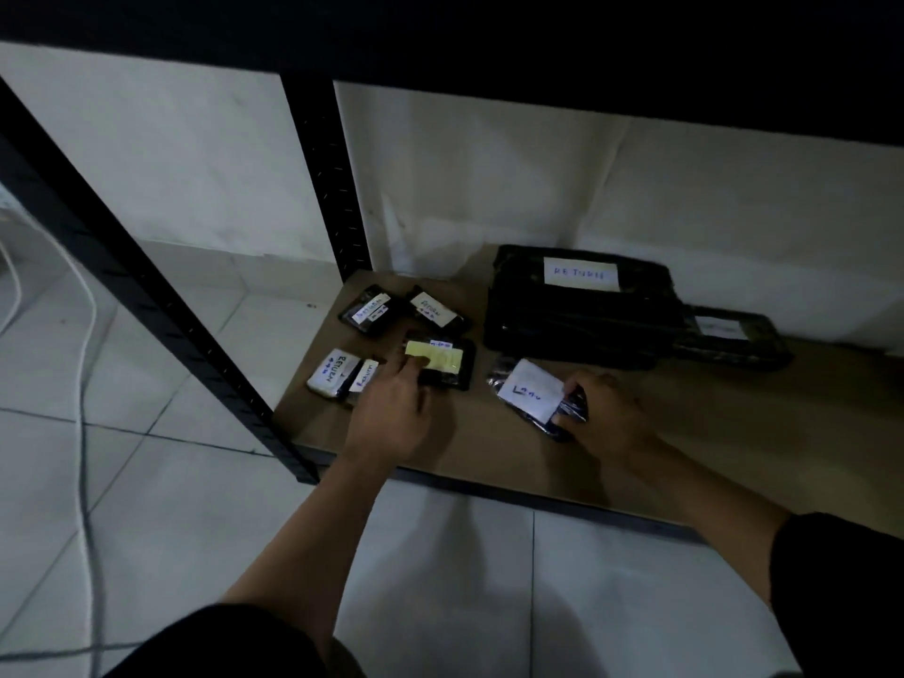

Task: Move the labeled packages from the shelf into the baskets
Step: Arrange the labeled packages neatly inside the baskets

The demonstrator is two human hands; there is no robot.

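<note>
Packages sit low on the shelf [489, 447], mid-frame. Right hand [606, 413] already pinches the white-labeled packet [535, 396] by its right end. Left hand [391, 413] reaches with loose fingers onto the yellow-labeled one [442, 362], just up-right of it.

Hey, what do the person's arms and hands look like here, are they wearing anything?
Both hands are bare: no gloves, and no rings or watch that I can make out in the dim light. The left hand and right hand lead back along bare forearms to dark sleeves pushed up near the elbows.
</note>
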